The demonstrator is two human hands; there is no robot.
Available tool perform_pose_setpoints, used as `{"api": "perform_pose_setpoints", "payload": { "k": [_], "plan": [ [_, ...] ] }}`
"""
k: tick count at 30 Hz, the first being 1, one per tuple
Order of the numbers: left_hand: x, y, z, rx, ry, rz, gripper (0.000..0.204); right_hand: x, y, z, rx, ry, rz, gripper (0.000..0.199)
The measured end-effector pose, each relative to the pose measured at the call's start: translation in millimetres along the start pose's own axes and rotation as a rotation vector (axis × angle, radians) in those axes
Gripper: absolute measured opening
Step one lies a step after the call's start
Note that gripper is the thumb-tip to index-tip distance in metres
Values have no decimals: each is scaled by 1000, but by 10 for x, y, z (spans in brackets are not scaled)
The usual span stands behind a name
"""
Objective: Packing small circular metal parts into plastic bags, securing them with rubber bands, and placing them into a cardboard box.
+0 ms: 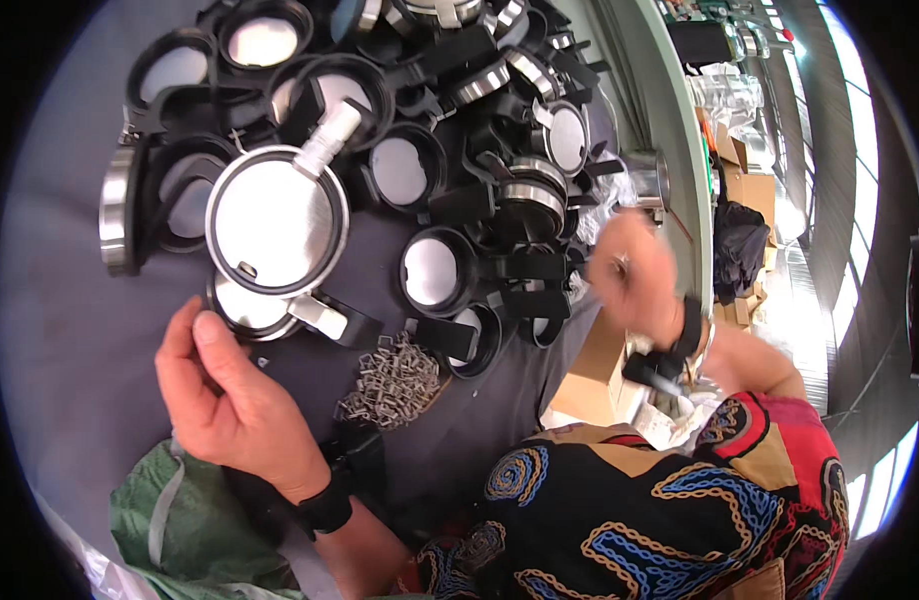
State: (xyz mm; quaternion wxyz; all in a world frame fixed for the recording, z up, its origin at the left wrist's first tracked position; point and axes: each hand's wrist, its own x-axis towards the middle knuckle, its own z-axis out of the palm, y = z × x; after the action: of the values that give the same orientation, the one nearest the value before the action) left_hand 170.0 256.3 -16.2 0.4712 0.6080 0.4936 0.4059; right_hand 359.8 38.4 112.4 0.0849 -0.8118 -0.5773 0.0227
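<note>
My left hand [225,395] is by the near left edge of a round lid [242,308] with a silvery disc and black rim. Its thumb and forefinger curve toward each other with a gap between them; I see nothing held, and cannot tell whether the tips touch the rim. A larger silvery lid [275,220] with a pale handle piece overlaps that lid. Blurred by motion, my right hand [635,275] is raised at the table's right side with curled fingers. A small dark thing shows at it, too smeared to name. Small bent metal clips [392,385] lie heaped between the hands.
Several black-handled round lids [430,270] crowd the grey-covered table [70,340], some stacked on edge. Clear plastic wrap [607,195] and a metal cylinder [648,178] are near the right edge. A cardboard box [590,375] stands below that edge. Green cloth [180,510] lies near left.
</note>
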Motion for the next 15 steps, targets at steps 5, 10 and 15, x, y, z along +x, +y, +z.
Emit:
{"api": "perform_pose_setpoints", "payload": {
  "k": [5, 10, 15],
  "plan": [
    [37, 167, 75, 3, -15, 2, 16, -1265, -188, 252, 305, -574, -307, 24],
    [109, 38, -89, 96, -21, 5, 20, -1707, -121, 734, 268, -669, -369, 55],
    [38, 191, -179, 256, -75, 122, 24, -1964, 48, 1024, 256, -384, -579, 44]
  ]
}}
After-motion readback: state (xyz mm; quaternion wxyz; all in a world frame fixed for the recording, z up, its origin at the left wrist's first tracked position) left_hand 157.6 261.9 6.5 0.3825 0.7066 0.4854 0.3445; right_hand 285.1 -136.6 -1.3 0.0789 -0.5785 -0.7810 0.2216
